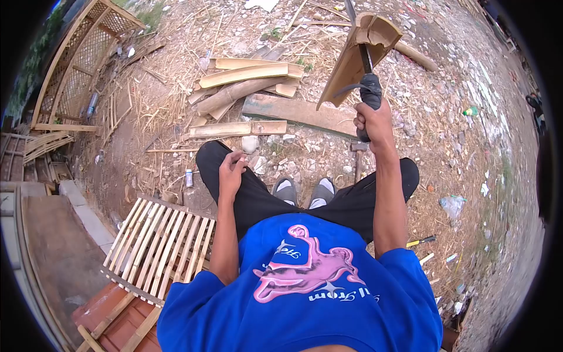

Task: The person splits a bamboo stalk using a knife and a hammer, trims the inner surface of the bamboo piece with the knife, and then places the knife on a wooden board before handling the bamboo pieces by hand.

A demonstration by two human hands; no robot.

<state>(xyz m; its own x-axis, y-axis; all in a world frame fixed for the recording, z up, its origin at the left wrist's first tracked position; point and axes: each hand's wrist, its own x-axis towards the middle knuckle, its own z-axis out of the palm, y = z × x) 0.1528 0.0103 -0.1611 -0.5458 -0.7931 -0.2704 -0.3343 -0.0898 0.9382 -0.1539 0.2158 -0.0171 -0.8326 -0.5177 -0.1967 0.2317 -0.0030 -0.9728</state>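
My right hand grips the black-wrapped handle of a machete. Its blade runs up across a split bamboo piece, which is raised off the ground at a tilt; whether the blade is lodged in it I cannot tell. Over my left knee rests my left hand, its fingers curled in toward the thumb. Anything between those fingertips is too small to make out. Below the bamboo lies a long wooden plank, and a hammer stands on the ground beneath my right hand.
Split bamboo pieces are piled ahead of me. A slatted bamboo panel lies at my left, near a small can. A lattice bamboo frame stands far left. A yellow-handled tool and plastic bag lie right.
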